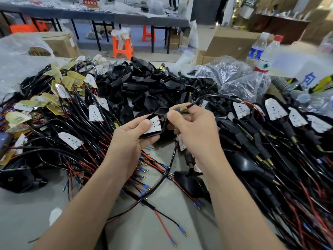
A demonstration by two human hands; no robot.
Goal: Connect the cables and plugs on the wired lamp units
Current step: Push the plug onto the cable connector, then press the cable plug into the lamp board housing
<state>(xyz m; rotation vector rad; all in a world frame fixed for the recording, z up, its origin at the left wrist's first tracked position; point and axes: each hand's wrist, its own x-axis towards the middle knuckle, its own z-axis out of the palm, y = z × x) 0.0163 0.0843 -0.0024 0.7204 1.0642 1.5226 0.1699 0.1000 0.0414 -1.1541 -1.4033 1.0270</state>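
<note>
On the left of the table [27,213] lies a heap of loose light boards [59,91] on black and red wires. Behind the hands is a pile of empty black shells [144,82].

The left hand [129,139] grips a lamp unit [153,126]. Its thumb lies flat on the white board and its fingers curl under the black shell.

Just beside it, the right hand [194,130] pinches a cable plug [182,109] between thumb and forefinger. The brass sleeve shows just past the thumb tip, above the lamp unit's upper right edge. Whether plug and unit touch cannot be told. The other right fingers are curled in. The black cable [216,95] arcs up and right from the pinch.

Farther right lie a row of assembled lamps [275,109], clear plastic bags [234,74] and two water bottles [257,49].
</note>
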